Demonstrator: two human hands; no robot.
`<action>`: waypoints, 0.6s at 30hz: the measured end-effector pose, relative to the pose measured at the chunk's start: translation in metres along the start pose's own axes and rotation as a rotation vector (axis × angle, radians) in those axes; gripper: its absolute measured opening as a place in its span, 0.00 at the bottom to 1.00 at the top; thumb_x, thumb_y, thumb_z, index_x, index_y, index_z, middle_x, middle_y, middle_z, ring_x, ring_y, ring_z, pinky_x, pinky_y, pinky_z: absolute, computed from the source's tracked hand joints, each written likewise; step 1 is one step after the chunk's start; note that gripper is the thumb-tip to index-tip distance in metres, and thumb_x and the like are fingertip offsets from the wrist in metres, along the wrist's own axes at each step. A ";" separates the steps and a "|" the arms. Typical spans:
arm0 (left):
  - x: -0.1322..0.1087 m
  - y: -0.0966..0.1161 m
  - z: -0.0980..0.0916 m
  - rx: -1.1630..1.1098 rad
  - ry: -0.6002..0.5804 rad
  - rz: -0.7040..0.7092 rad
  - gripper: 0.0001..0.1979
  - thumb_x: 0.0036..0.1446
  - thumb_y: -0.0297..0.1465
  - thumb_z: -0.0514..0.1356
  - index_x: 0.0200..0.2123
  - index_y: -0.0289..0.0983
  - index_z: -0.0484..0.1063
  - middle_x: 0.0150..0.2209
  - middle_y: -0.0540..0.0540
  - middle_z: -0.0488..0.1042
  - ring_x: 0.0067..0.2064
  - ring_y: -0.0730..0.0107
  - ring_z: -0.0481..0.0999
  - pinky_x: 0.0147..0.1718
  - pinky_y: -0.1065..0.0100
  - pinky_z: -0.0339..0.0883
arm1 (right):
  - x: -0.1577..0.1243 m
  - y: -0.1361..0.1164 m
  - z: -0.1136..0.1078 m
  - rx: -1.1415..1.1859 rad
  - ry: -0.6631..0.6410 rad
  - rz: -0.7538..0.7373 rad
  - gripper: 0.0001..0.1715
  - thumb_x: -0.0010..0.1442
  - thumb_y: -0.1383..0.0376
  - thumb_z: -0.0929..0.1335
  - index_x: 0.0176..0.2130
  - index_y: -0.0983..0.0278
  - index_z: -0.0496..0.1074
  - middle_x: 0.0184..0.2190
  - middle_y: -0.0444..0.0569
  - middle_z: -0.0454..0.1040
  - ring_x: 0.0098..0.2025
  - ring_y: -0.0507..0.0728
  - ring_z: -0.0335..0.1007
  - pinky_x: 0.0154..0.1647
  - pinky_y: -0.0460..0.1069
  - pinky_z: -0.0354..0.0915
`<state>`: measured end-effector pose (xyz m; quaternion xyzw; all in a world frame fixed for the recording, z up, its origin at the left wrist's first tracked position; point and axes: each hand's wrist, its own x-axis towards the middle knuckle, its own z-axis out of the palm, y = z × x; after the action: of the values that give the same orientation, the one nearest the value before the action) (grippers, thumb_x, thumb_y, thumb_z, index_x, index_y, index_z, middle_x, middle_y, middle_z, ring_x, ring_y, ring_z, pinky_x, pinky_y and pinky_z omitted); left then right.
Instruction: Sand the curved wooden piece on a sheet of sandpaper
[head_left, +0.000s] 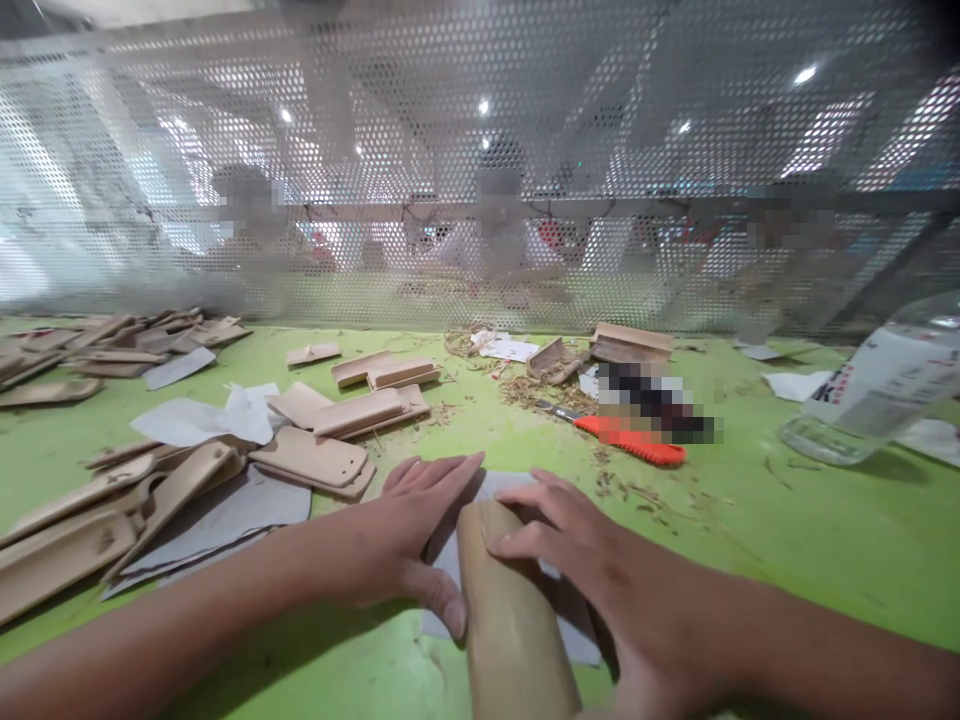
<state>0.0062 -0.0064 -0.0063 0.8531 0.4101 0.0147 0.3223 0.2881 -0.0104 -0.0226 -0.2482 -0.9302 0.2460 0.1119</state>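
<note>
A smooth, rounded length of split bamboo lies lengthwise in front of me over a sheet of white paper. My left hand is open along its left side, fingers stretched forward and flat, with the thumb by the bamboo's edge. From the right, my right hand holds the bamboo, its fingertips curled onto the far end; its thumb is mostly out of sight at the bottom. Beyond my hands lies a utility knife with an orange handle, its blade pointing left among shavings.
Bamboo slips and paper lie on the left, near a larger pile. Shavings and bamboo pieces sit at the back. A clear bottle stands tilted-looking at right. A perforated metal screen borders the green table; people sit behind it.
</note>
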 end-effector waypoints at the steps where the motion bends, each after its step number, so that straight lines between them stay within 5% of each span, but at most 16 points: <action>1: 0.000 0.000 0.000 0.002 0.003 -0.004 0.67 0.51 0.66 0.65 0.78 0.38 0.35 0.76 0.30 0.42 0.75 0.31 0.38 0.69 0.35 0.39 | 0.000 0.002 -0.001 -0.011 0.001 0.032 0.58 0.40 0.38 0.78 0.61 0.61 0.66 0.66 0.66 0.57 0.66 0.80 0.56 0.64 0.75 0.57; 4: 0.000 0.001 0.000 0.018 0.007 -0.025 0.68 0.51 0.65 0.66 0.78 0.36 0.34 0.76 0.29 0.41 0.75 0.31 0.37 0.69 0.35 0.39 | 0.001 0.006 -0.002 -0.052 0.102 0.201 0.56 0.47 0.40 0.76 0.65 0.63 0.62 0.66 0.68 0.56 0.65 0.79 0.57 0.62 0.75 0.59; 9: 0.000 0.002 0.000 -0.002 0.005 -0.011 0.65 0.52 0.65 0.65 0.78 0.38 0.37 0.76 0.30 0.42 0.75 0.30 0.39 0.69 0.34 0.36 | -0.002 0.005 -0.001 -0.029 0.020 -0.023 0.58 0.41 0.40 0.79 0.63 0.62 0.64 0.66 0.66 0.58 0.66 0.79 0.56 0.65 0.74 0.56; 13: 0.000 0.002 -0.001 0.007 0.010 -0.011 0.66 0.52 0.65 0.65 0.78 0.38 0.35 0.76 0.29 0.42 0.75 0.30 0.39 0.69 0.34 0.38 | -0.002 0.006 0.000 -0.051 0.133 0.175 0.55 0.48 0.41 0.76 0.64 0.62 0.62 0.67 0.68 0.55 0.65 0.79 0.57 0.61 0.75 0.60; 18: 0.001 0.003 -0.003 -0.002 -0.016 -0.031 0.67 0.51 0.66 0.65 0.78 0.36 0.36 0.77 0.30 0.40 0.75 0.31 0.38 0.69 0.36 0.37 | 0.000 0.005 0.002 -0.011 0.022 -0.018 0.58 0.40 0.40 0.78 0.62 0.62 0.65 0.65 0.65 0.59 0.65 0.79 0.57 0.65 0.75 0.56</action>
<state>0.0079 -0.0058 -0.0025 0.8465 0.4205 0.0031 0.3265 0.2898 -0.0079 -0.0267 -0.2431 -0.9325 0.2371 0.1230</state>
